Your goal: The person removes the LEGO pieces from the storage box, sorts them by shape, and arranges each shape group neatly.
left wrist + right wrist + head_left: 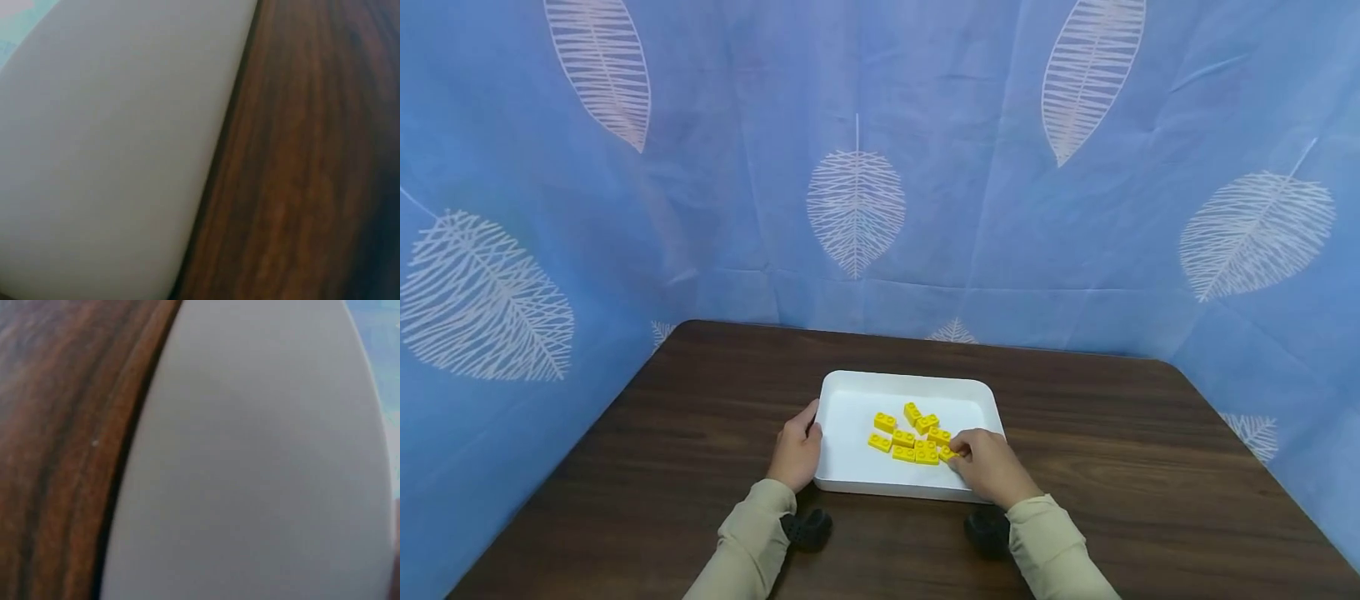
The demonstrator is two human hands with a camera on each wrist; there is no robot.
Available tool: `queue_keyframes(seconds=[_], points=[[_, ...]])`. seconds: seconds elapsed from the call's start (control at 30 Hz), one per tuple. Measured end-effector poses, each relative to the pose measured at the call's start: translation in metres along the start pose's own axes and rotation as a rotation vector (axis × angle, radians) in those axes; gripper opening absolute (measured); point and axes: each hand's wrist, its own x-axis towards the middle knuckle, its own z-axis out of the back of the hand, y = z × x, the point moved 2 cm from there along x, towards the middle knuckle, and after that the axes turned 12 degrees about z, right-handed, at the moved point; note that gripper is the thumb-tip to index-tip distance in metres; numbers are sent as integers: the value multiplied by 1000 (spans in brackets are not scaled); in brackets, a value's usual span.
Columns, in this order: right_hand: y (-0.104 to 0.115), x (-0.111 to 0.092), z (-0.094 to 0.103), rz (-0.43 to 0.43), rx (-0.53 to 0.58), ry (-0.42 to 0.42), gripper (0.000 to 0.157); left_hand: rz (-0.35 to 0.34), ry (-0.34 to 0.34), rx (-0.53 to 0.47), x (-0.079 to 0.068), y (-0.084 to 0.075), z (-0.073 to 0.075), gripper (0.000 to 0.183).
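A white tray [857,479] with low walls holds several yellow toy building bricks [903,438], loosely grouped right of its middle. My left hand [796,454] lies against the tray's left side, its index finger stretched along the outer wall and the thumb at the rim. Over the front right part of the tray, my right hand [992,467] pinches a yellow brick [947,453] at the edge of the group; its fingertips partly hide that brick. Both wrist views are filled by the tray's outer wall [119,150], with no fingers in sight.
The tray stands on a dark wooden table [1112,433] with rounded far corners. Behind and at both sides hangs a blue cloth [940,208] printed with white leaves. Dark wrist bands [808,530] sit under both sleeves, near the tray's front edge.
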Motion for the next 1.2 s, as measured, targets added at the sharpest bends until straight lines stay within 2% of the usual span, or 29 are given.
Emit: queue_keyframes(seconds=[0.13, 0.27, 0.37, 0.47, 0.57, 0.63, 0.7, 0.8, 0.9, 1.0, 1.2], points=[[0, 1, 1, -10, 19, -18, 18, 16, -1, -3, 1, 1, 1, 45], [2, -5, 6, 24, 58, -81, 18, 20, -8, -2, 1, 1, 0, 44], [10, -10, 16, 111, 99, -140, 18, 14, -7, 1, 2, -4, -1, 44], [29, -14, 25, 248, 131, -154, 20, 5, -8, 3, 5, -9, -1, 44], [55, -19, 23, 389, 151, -73, 19, 17, -17, 2, 7, -9, 0, 44], [71, -23, 13, 450, 174, 41, 17, 41, -20, 6, 6, -6, 0, 44], [84, -28, 0, 481, 178, 164, 15, 50, -20, 10, 4, -2, 1, 44], [97, -34, -17, 513, 134, 286, 14, 52, -23, 1, 3, 0, 2, 44], [102, -38, -32, 528, 87, 334, 12, 56, -28, -2, 3, 2, 2, 44], [101, -40, -40, 509, 86, 360, 11, 60, -28, -2, 3, 2, 1, 44], [100, -39, -43, 489, 98, 370, 11, 69, -22, -5, 5, 0, 2, 44]])
